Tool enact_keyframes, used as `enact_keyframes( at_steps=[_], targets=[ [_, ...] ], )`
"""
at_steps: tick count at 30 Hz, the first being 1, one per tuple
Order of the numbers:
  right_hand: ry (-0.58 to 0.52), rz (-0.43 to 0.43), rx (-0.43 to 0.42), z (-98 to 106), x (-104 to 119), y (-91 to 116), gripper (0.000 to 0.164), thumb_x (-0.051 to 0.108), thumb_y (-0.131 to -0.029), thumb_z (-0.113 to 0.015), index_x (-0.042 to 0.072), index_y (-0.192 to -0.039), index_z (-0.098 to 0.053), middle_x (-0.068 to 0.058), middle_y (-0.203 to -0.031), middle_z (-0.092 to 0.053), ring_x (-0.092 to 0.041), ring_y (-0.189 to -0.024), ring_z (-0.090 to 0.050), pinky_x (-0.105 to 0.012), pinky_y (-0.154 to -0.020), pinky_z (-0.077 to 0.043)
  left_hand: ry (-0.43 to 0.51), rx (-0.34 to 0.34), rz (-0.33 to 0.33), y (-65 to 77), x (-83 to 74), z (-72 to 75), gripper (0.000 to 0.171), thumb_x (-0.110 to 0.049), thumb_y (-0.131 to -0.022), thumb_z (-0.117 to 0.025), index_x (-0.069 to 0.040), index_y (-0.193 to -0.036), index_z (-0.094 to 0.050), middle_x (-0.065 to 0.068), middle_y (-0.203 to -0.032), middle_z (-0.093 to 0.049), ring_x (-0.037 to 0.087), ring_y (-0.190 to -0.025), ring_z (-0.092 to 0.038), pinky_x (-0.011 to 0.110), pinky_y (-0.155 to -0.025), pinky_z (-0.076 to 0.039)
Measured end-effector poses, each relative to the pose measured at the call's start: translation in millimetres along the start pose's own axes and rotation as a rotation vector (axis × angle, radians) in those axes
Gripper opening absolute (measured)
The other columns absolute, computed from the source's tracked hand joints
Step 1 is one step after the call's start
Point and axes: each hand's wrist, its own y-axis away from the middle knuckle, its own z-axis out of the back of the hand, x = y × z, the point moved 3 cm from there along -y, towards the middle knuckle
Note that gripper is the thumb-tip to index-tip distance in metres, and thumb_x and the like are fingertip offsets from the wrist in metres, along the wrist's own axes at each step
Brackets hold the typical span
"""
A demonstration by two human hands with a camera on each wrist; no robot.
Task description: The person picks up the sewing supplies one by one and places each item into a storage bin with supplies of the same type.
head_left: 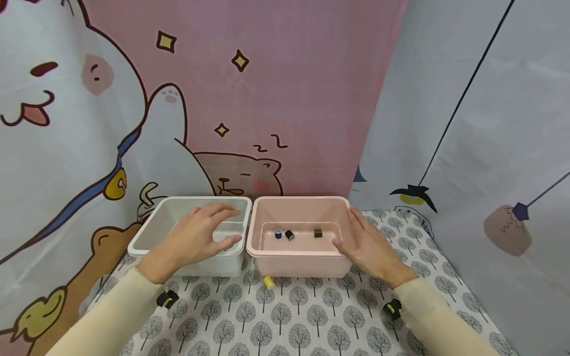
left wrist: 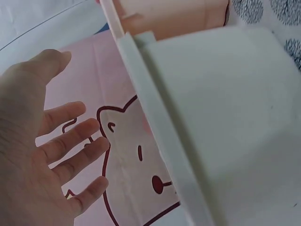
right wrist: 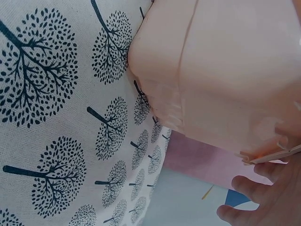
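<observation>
My left hand [head_left: 196,232] is over the white bin [head_left: 189,272], its fingers spread and nothing between them. In the left wrist view, the same hand [left wrist: 51,150] shows its fingers apart beside the bin's rim. At the right side of the pink bin [head_left: 298,267] is my right hand [head_left: 371,247], thumb over the inside and relaxed fingers along the outer rim. Inside the pink bin lie three small spool-like cylinders: a blue one [head_left: 278,233], a dark one [head_left: 289,235] and a green one [head_left: 318,233]. A yellow cylinder [head_left: 269,282] rests on the cloth in front.
The two bins stand side by side on a tree-patterned tablecloth [head_left: 280,316]. Behind them hangs a pink cartoon curtain [head_left: 303,99], with a pale wall covering [head_left: 472,123] to the right. Small black-and-green objects [head_left: 167,299] show by both wrists.
</observation>
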Motion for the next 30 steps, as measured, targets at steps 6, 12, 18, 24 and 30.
enact_keyframes(
  at_steps=[6,12,18,24,30],
  targets=[
    [0.015,0.009,-0.006,1.4,0.3,-0.1,0.106,0.074,-0.115,-0.046,0.001,-0.185,-0.016,-0.024,-0.196,-0.014,-0.059,-0.174,-0.033,-0.085,-0.135,-0.033,0.005,-0.047,-0.048,7.7,-13.7,-7.3,0.064,-0.053,-0.101,-0.088,-0.017,-0.153,-0.074,0.010,-0.159,-0.074,0.038,-0.146,-0.072,0.070,-0.118,-0.061],
    [0.007,0.010,-0.017,3.3,0.3,-1.7,0.106,0.074,-0.115,-0.047,0.002,-0.186,-0.016,-0.024,-0.196,-0.015,-0.061,-0.173,-0.034,-0.086,-0.134,-0.034,0.001,-0.130,-0.157,15.1,-28.0,-10.6,0.063,-0.047,-0.097,-0.092,-0.015,-0.149,-0.077,0.009,-0.150,-0.079,0.035,-0.138,-0.076,0.066,-0.112,-0.065],
    [-0.008,0.008,-0.020,0.2,-0.4,0.5,0.105,0.073,-0.114,-0.049,0.002,-0.186,-0.017,-0.023,-0.196,-0.016,-0.061,-0.171,-0.036,-0.086,-0.133,-0.036,-0.004,-0.129,-0.211,25.8,-41.1,-16.4,0.062,-0.051,-0.098,-0.090,-0.018,-0.149,-0.077,0.005,-0.149,-0.080,0.032,-0.138,-0.076,0.064,-0.118,-0.063],
    [0.001,0.013,-0.024,-1.5,0.4,0.8,0.104,0.072,-0.115,-0.049,0.000,-0.185,-0.018,-0.025,-0.195,-0.016,-0.061,-0.172,-0.035,-0.086,-0.133,-0.036,0.017,-0.159,-0.268,35.0,-54.3,-23.6,0.055,-0.054,-0.102,-0.087,-0.018,-0.143,-0.080,-0.001,-0.145,-0.081,0.025,-0.134,-0.077,0.056,-0.116,-0.065],
    [-0.009,-0.007,-0.009,-0.8,1.7,0.3,0.106,0.075,-0.114,-0.047,0.004,-0.186,-0.016,-0.022,-0.196,-0.014,-0.061,-0.172,-0.034,-0.088,-0.132,-0.034,0.023,-0.177,-0.322,45.8,-64.7,-34.0,0.053,-0.055,-0.103,-0.085,-0.019,-0.142,-0.080,-0.003,-0.141,-0.082,0.019,-0.130,-0.078,0.050,-0.114,-0.067]
  ],
)
